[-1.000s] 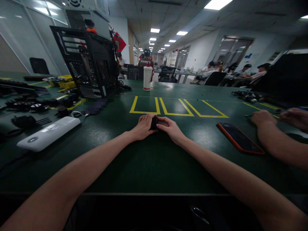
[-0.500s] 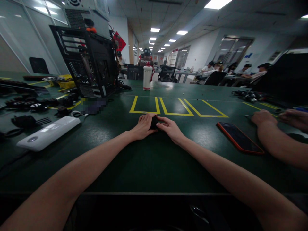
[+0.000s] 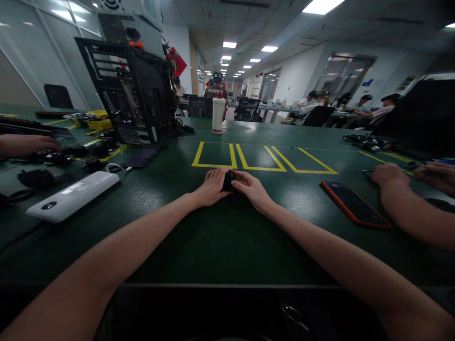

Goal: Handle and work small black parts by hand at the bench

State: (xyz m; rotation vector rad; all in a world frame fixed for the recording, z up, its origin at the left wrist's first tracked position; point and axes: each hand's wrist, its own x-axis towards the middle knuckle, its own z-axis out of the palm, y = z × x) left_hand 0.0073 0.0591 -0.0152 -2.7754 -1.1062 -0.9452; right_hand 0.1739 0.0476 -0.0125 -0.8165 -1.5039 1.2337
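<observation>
Both hands meet around a small black object (image 3: pixel 228 182) at the middle of the green table (image 3: pixel 213 237). My left hand (image 3: pixel 212 187) wraps it from the left, fingers over its top and thumb below. From the right, my right hand (image 3: pixel 250 188) presses thumb and fingertips against its side. Fingers cover most of the object, so its kind is hidden. Just beyond the hands lie yellow tape outlines (image 3: pixel 214 165) on the table.
At left lie a white power strip (image 3: pixel 74 196), black cables and an open computer case (image 3: pixel 133 90). A white bottle (image 3: pixel 218 113) stands ahead. On the right are an orange-edged phone (image 3: pixel 353 203) and another person's hands (image 3: pixel 391 175). Another hand (image 3: pixel 30 144) reaches in at far left.
Another person's hand has come in at the far left over the black parts. My own hands stay in nearly the same place around the black object.
</observation>
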